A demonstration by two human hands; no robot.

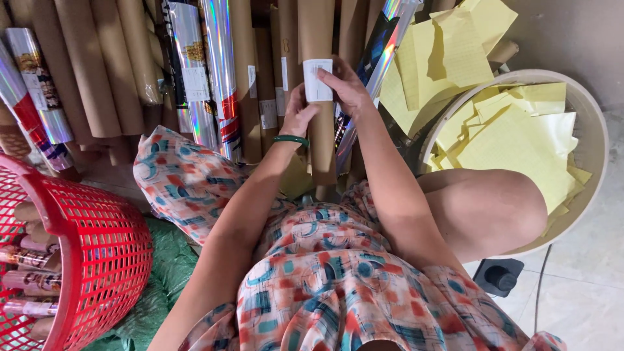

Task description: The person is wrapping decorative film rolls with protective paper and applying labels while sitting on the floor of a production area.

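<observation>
Smooth brown cardboard tube (320, 130) gripped by left hand (298, 117), white paper label (318, 80) pressed flat on it by right hand (348, 88) fingers, crumpled yellow sheets (520, 140) piled beside, red mesh basket (97, 253) nearby

There is only one view, so no part of the scene is shared with another. The camera sits on the person's head and looks steeply down and forward, along the arms. It is very near to the lap and the patterned dress (325, 273). Further ahead it faces the standing cardboard tubes (104, 65). The red basket (97, 253) is cut by the left edge.
</observation>
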